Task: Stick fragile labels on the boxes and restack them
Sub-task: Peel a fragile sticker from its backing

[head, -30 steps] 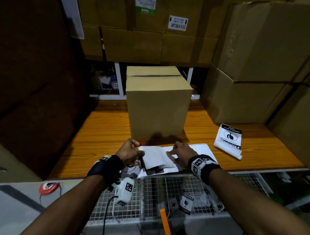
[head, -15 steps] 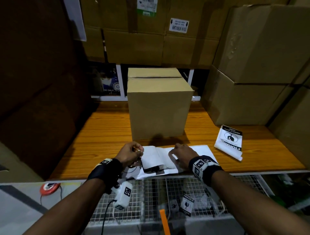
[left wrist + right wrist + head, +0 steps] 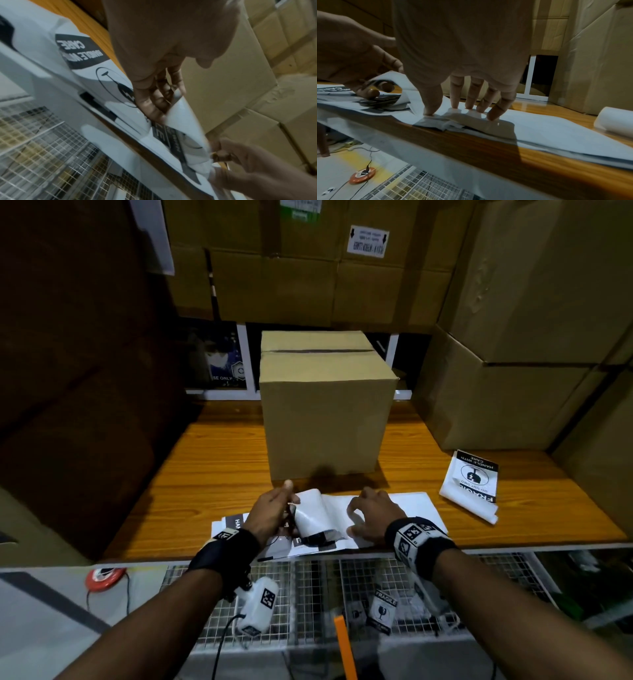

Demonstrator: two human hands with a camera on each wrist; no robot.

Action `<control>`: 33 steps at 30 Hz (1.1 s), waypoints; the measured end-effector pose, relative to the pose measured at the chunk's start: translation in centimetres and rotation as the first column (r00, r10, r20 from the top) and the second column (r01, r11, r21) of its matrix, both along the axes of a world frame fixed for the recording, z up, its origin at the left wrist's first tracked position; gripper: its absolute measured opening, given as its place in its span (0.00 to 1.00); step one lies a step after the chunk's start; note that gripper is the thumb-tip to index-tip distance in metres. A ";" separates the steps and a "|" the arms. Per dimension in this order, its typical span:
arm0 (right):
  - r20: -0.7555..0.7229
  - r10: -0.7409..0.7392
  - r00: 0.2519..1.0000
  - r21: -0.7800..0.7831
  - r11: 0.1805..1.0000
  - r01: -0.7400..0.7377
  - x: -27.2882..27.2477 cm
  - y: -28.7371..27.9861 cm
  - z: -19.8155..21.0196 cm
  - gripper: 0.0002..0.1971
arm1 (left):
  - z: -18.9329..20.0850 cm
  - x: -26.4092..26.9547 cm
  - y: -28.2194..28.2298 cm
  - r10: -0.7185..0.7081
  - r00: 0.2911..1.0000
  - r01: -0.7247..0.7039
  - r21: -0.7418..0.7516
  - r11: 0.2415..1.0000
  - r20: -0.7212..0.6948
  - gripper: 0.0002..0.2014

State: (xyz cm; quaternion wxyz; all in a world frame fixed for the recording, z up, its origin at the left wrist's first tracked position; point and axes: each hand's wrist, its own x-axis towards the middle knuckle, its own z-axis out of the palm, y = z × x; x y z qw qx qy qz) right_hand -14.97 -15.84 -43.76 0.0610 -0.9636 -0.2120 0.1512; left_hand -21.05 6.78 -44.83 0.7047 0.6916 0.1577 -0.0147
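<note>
A plain cardboard box [image 3: 325, 419] stands upright in the middle of the wooden table [image 3: 212, 460]. Just in front of it, at the table's near edge, lies a white backing sheet [image 3: 411, 508] [image 3: 539, 125]. My left hand [image 3: 289, 503] pinches a fragile label [image 3: 313, 513] [image 3: 185, 121] that curls up and over off the sheet, printed side facing down. My right hand [image 3: 359, 518] is spread, and its fingertips [image 3: 431, 109] press the sheet flat beside the curl. More printed labels [image 3: 82, 54] lie under my left hand.
A folded fragile label sheet [image 3: 474, 481] lies on the table at the right. Big stacked cartons [image 3: 513, 371] wall in the right side and back. A wire-mesh rack [image 3: 308, 583] with small fragile stickers [image 3: 383, 607] sits below the table edge. An orange tape reel [image 3: 102, 577] lies at lower left.
My left hand has risen a little and pulled the label further off the sheet, so the curl is taller. My right hand stays pressed on the sheet.
</note>
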 end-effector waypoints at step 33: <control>0.026 0.074 0.997 -0.085 0.994 -0.072 0.6 1.9 0.1 0.16 | -1.1 0.3 3.9 -0.056 0.993 0.098 0.449 0.888 -0.106 0.17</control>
